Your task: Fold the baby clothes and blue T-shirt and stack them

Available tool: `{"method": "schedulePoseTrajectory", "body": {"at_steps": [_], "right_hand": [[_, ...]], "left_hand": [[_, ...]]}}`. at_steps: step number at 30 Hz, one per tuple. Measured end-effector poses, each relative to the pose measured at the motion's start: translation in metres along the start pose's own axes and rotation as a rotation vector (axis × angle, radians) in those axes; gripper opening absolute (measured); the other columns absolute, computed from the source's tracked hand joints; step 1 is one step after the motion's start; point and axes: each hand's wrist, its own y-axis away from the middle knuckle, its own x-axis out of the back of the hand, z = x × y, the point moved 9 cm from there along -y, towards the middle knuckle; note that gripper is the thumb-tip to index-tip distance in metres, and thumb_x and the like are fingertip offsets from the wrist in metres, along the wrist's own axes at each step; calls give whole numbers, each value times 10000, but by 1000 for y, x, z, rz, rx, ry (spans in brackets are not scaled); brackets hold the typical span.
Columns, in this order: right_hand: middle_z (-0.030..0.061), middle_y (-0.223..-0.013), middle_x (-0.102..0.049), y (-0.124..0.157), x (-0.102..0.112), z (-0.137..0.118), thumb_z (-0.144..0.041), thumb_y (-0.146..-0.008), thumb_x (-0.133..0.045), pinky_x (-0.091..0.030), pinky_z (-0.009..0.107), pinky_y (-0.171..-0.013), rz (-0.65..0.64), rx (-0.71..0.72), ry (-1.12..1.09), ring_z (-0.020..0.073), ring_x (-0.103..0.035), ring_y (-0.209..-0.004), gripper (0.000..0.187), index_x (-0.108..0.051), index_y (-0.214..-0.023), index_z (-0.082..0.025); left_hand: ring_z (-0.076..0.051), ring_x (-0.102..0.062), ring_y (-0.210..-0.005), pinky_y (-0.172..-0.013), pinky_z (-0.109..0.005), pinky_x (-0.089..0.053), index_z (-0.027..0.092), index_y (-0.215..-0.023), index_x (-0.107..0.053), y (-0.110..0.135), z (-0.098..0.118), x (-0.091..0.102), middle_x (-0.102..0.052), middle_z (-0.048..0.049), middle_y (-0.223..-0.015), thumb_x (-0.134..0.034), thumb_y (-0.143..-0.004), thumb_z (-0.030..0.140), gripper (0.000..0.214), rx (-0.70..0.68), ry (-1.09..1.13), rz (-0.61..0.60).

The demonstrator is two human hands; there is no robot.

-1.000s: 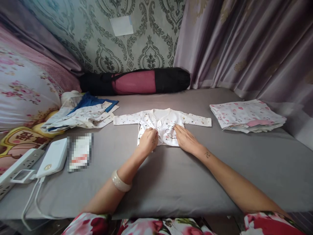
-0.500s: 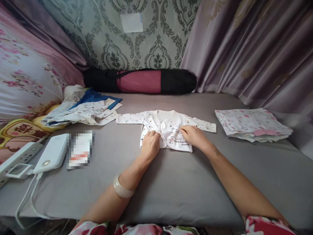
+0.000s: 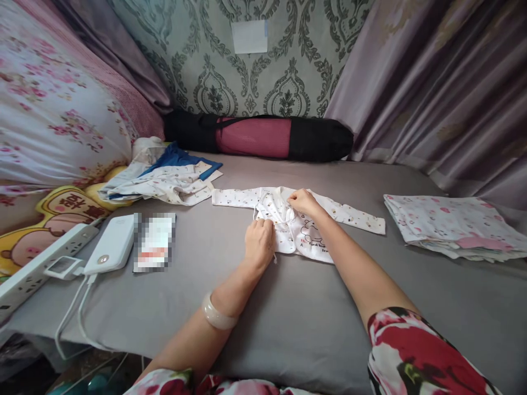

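White with small coloured dots, a baby shirt (image 3: 315, 241) lies flat near the middle of a grey bed (image 3: 288, 318), its sleeves spread out to either side and a printed drawing on its front. The left hand (image 3: 259, 241) rests knuckles-up on the shirt's lower left part, fingers curled down onto the cloth. From this angle I cannot tell whether they grip the cloth or only press on it. A pale bangle (image 3: 216, 317) sits on that wrist. The right hand (image 3: 302, 202) reaches across to the upper front of the shirt, just below the neckline, where its fingertips are drawn together and pinch a fold of the front flap, lifting it slightly. A thin tie string (image 3: 274, 258) of the shirt trails out beside the left hand.

A folded pile of pink-printed cloth (image 3: 444, 225) lies well apart to the right, near the mauve curtain (image 3: 432, 82). To the left, a loose heap of clothes (image 3: 164, 178) with a blue piece in it lies near the left sleeve. A black and pink rolled bag (image 3: 259, 137) lies along the patterned wall behind. At the near left a white power bank (image 3: 113, 244) lies just beside a power strip (image 3: 41, 263).
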Motion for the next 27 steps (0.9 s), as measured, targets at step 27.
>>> {"method": "schedulePoseTrajectory", "body": {"at_steps": [27], "right_hand": [[97,-906,-722,-17,-1,-4,-181,-793,-566,-418,249,-676,-60,-80,163,215,-664,-874,145,-701,-844,-194]], "left_hand": [[-296,-443,-1267,-1034,-479,-408,120,-1233,-442,3,15,-8,-477,-190,-1318,-443,-850,69,386,-167,90,61]]}}
